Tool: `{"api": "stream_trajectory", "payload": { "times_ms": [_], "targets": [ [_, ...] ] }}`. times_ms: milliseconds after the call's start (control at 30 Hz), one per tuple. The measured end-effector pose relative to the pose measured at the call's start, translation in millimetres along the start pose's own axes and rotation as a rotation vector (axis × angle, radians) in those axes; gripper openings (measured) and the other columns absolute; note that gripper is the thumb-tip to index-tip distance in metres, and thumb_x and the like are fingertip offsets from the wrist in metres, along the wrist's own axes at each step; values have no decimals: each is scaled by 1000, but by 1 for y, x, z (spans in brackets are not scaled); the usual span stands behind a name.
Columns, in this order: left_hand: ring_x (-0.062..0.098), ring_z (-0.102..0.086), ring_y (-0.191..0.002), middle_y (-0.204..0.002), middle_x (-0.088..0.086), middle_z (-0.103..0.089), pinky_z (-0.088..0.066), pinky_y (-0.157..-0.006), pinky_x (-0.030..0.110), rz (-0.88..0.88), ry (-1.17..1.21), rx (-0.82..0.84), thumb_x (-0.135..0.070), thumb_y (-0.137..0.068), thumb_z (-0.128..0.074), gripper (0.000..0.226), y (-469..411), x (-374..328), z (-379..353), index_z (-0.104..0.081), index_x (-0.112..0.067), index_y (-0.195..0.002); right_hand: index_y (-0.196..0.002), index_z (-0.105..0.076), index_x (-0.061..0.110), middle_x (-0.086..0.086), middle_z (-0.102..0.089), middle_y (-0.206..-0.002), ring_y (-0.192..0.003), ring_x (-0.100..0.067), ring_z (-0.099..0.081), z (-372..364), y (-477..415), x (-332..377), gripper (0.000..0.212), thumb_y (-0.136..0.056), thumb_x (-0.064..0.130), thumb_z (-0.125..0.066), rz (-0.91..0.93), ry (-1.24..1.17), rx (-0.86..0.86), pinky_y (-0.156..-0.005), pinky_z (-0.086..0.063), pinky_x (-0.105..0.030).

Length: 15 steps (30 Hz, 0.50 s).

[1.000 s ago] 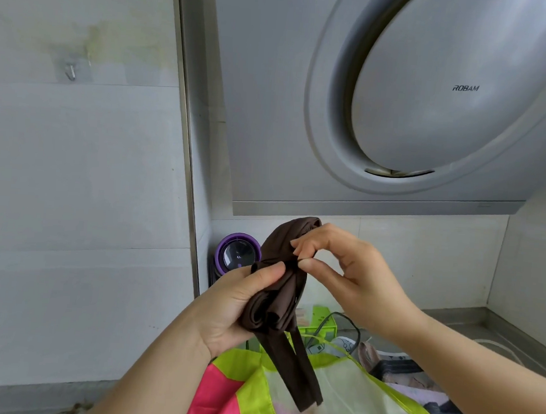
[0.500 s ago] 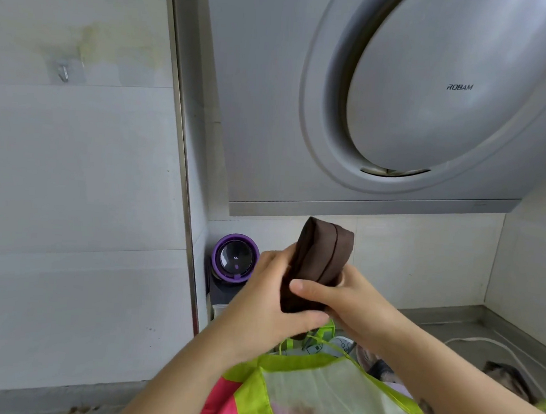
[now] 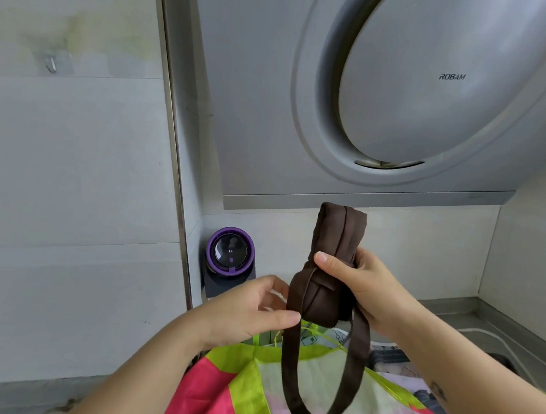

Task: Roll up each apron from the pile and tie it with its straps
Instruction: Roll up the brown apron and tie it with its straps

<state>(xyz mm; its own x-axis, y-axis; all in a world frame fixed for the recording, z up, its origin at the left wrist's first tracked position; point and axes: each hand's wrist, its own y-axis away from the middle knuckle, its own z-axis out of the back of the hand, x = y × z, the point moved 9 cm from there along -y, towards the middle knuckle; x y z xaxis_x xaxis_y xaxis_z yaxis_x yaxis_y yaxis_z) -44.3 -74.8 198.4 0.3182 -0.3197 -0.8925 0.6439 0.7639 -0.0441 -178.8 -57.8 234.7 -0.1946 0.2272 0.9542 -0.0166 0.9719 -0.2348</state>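
Observation:
A rolled brown apron (image 3: pixel 338 230) stands upright in the air in front of the wall. My right hand (image 3: pixel 369 284) grips it round the middle, thumb across the front where a strap cinches the roll. A long loop of brown strap (image 3: pixel 355 367) hangs down from the roll. My left hand (image 3: pixel 241 311) is at the loop's left side and pinches the strap between thumb and fingers just below the roll. Under both hands lies the pile, topped by a pink, lime and pale apron (image 3: pixel 317 387).
A large grey range hood (image 3: pixel 401 102) juts out overhead. A dark device with a purple ring (image 3: pixel 229 252) stands in the corner behind my left hand. A white cable (image 3: pixel 495 335) runs along the steel counter at right. A small hook (image 3: pixel 50 63) is stuck on the left wall.
The roll has been turned upright and passed from my left hand to my right. The left hand has dropped to the strap, which now hangs as a long loop.

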Motion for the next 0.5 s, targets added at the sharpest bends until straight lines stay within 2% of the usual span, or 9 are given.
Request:
{"api": "stream_trajectory", "payload": {
  "times_ms": [67,100,167,233,300,400,467,500],
  "targets": [
    [22,-64,-110,-109,5,-71,-48,-100,42,24,159,32,-42,-72,-72,64,-2,0,-14,-44,-21,-125,-108,-58,2,-19,-70,-98,-90,-30,-70,10,0,2,47,-68,24,-71,24,-20,-51,-77,-58,-39],
    [22,-65,-107,-106,4,-72,-50,-97,37,19,189,32,-38,-75,-73,64,-4,-1,-21,-41,-23,-128,-109,-58,3,-19,-70,-100,-92,-30,-69,15,-2,2,48,-68,24,-71,31,-44,-77,-82,-57,-41],
    [16,-70,-89,-82,-2,-72,-53,-86,27,13,151,-42,-24,-87,-69,50,-7,-2,-26,-41,-24,-128,-111,-59,7,-15,-71,-103,-96,-28,-69,25,-5,0,42,-74,24,-69,29,-90,-120,-87,-54,-42],
    [11,-68,-68,-58,-6,-62,-53,-86,32,0,114,-181,-16,-91,-62,32,-11,-3,-15,-52,-17,-122,-110,-61,11,-10,-72,-104,-98,-25,-68,41,-8,-3,28,-83,16,-65,41,-95,-183,-90,-52,-40],
    [9,-57,-51,-49,-6,-50,-54,-83,36,-13,213,-245,-15,-89,-62,15,-14,-6,-2,-62,-10,-103,-108,-61,16,-7,-71,-104,-100,-23,-66,63,-10,-7,22,-86,12,-61,46,-46,-273,-92,-49,-40],
    [8,-44,-45,-50,-3,-41,-56,-64,28,-56,587,-156,-14,-78,-74,11,-15,-24,-1,-66,-6,-80,-107,-60,21,-7,-69,-109,-104,-24,-62,85,-10,-16,26,-81,19,-60,-9,65,-320,-95,-44,-43],
    [9,-47,-47,-52,-4,-43,-59,-67,31,-127,801,-65,-16,-68,-82,15,-16,-45,-2,-73,-9,-77,-111,-59,16,-10,-69,-107,-101,-25,-64,92,-9,-21,30,-82,19,-64,-40,139,-309,-95,-46,-44],
    [9,-51,-49,-53,-4,-45,-58,-73,35,-181,877,-21,-18,-61,-88,24,-16,-57,0,-75,-11,-79,-114,-58,13,-11,-69,-105,-99,-26,-65,92,-9,-23,36,-80,21,-68,-49,152,-303,-93,-49,-44]
  ]
}}
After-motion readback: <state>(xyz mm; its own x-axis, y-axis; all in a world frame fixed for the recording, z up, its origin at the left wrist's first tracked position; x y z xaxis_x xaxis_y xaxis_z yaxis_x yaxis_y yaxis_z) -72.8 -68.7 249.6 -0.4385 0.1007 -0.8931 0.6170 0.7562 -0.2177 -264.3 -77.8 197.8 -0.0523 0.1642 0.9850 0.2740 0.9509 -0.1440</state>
